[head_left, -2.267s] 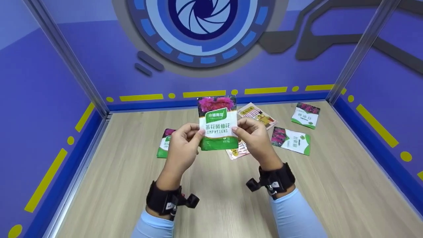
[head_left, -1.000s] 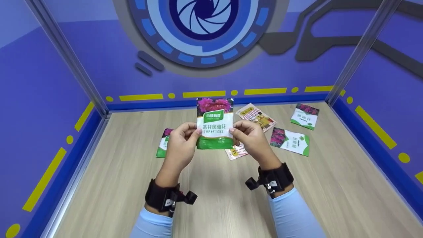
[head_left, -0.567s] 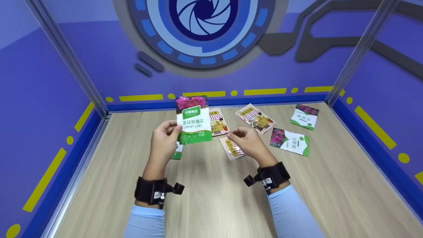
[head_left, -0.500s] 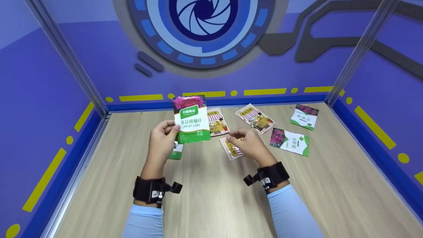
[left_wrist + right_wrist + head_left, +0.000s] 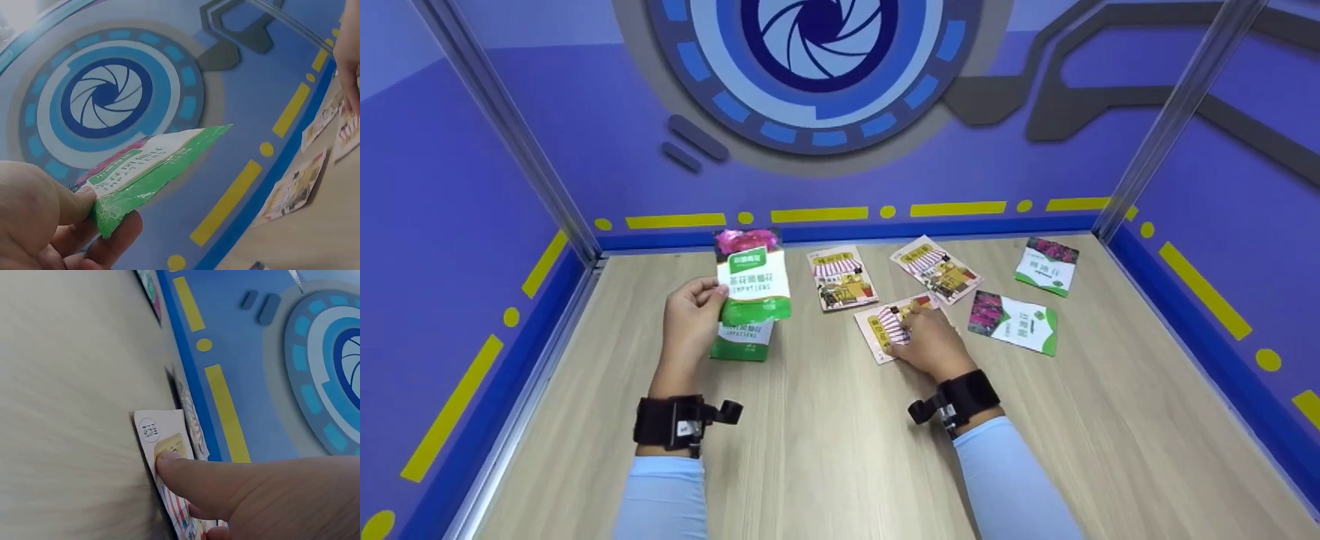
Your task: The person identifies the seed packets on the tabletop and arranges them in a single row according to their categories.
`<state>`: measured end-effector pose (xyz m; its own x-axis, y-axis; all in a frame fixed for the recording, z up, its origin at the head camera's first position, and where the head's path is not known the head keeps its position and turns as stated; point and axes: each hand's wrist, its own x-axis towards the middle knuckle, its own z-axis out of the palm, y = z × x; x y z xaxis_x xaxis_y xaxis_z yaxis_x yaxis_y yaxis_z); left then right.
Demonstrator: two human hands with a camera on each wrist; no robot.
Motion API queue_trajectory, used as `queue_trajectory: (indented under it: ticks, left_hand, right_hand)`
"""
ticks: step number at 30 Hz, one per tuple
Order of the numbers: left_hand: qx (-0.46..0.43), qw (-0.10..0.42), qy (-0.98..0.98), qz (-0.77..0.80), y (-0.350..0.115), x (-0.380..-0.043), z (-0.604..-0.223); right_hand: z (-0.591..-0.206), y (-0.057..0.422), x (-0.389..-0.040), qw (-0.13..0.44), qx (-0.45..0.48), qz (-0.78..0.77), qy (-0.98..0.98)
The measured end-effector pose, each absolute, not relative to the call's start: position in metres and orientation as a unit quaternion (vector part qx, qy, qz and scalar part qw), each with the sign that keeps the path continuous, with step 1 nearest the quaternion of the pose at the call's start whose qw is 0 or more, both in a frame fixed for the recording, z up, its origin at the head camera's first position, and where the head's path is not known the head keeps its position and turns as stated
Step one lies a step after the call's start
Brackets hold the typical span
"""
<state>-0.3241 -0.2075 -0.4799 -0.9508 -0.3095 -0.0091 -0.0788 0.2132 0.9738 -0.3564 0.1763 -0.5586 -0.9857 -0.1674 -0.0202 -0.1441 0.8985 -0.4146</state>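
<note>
My left hand point(image 5: 688, 319) pinches an impatiens seed packet point(image 5: 759, 283), white and green with a pink flower picture, by its left edge. In the left wrist view the thumb lies across the packet's face. Below it on the table is a matching packet point(image 5: 741, 346), partly covered from view. My right hand point(image 5: 937, 343) is down on a pink packet point(image 5: 877, 331) with a striped awning print. The right wrist view shows the thumb point(image 5: 183, 471) on this packet's printed face; whether the fingers grip it cannot be told.
Two more awning-print packets, one on the left point(image 5: 844, 279) and one on the right point(image 5: 937, 268), lie toward the back. At the right are two flower packets, a nearer point(image 5: 1020, 324) and a farther one point(image 5: 1046, 266). Blue-purple walls point(image 5: 585, 150) enclose the wooden table point(image 5: 825, 450).
The right hand has let go of the impatiens packet and moved down onto the pink packet. The left hand has carried the impatiens packet left and lower, over the matching one.
</note>
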Motion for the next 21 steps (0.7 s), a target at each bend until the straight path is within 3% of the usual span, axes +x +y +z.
queue_trajectory:
  ticks: [6,21]
  left_hand:
    - [0.136,0.098,-0.809,-0.563,-0.245,-0.335,-0.503]
    - [0.195,0.019,-0.859,-0.473,-0.328,-0.346,-0.538]
  right_hand:
    - [-0.561,0.177,-0.355,-0.002,-0.093,-0.191,0.977]
    - [-0.564,0.174,-0.357,-0.002,-0.095,-0.176,0.980]
